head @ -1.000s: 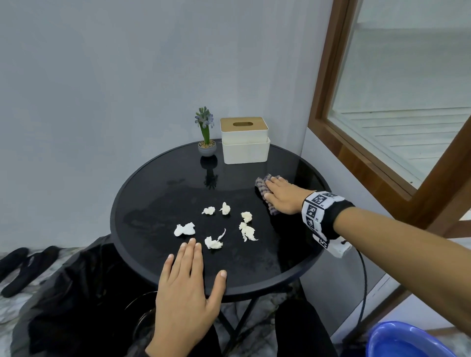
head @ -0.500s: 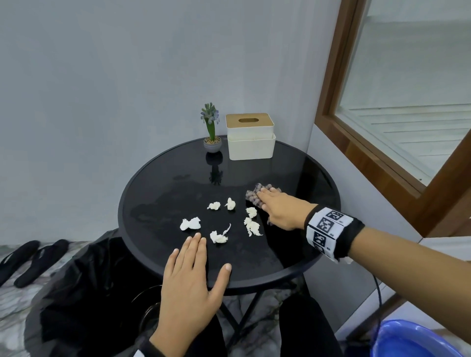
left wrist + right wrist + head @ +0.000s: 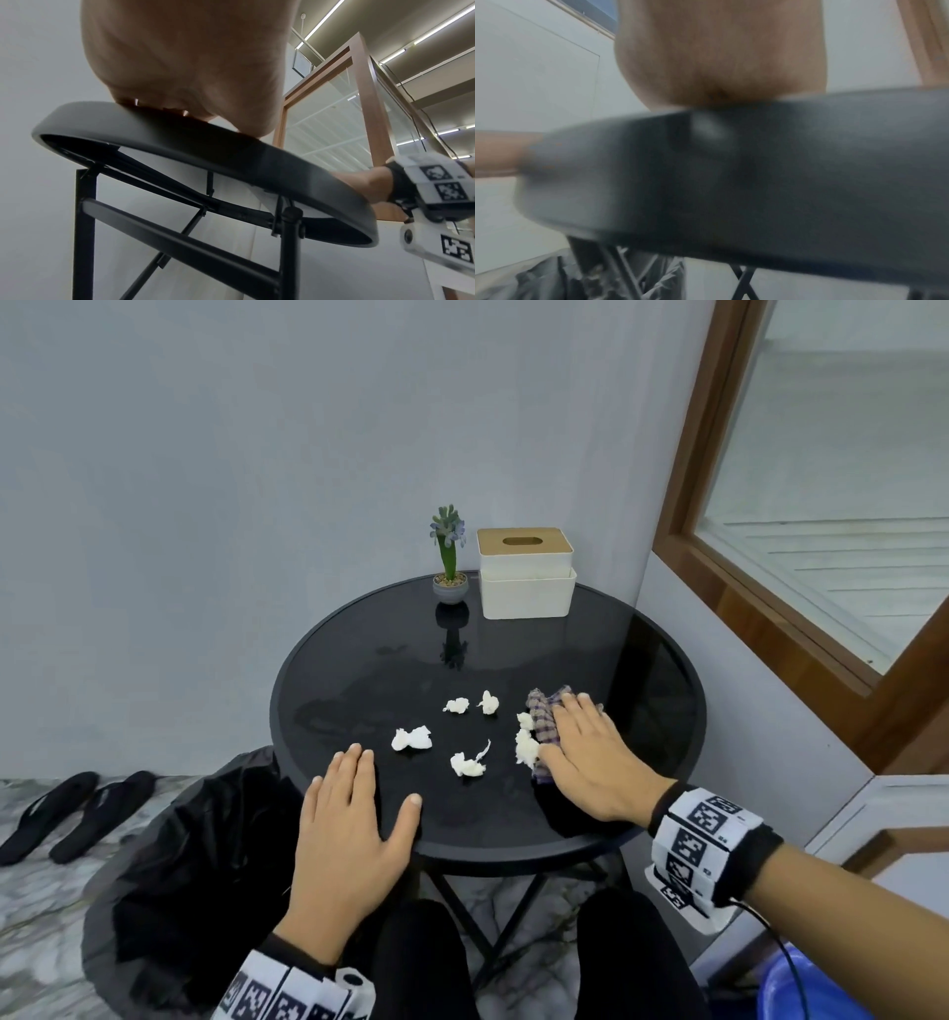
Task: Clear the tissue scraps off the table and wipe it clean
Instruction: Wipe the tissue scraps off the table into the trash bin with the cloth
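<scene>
Several white tissue scraps (image 3: 412, 739) lie near the middle of the round black table (image 3: 657, 670). My right hand (image 3: 585, 762) lies flat with straight fingers on a checked cloth (image 3: 542, 719), whose left edge touches two scraps (image 3: 526, 746). At the table's near edge my left hand (image 3: 349, 824) lies flat on the top, fingers straight, just short of the scraps. In both wrist views the table rim (image 3: 231, 154) hides the fingers and only the heel of each palm shows; the right wrist view is blurred.
A small potted plant (image 3: 450, 567) and a white tissue box (image 3: 526, 572) stand at the table's far edge by the wall. A bin lined with a black bag (image 3: 195, 855) stands below the table's left front. A blue basin (image 3: 821, 988) is at the lower right.
My right hand has slid the cloth leftward and nearer across the table until it met two scraps. The left hand has stayed flat at the near edge.
</scene>
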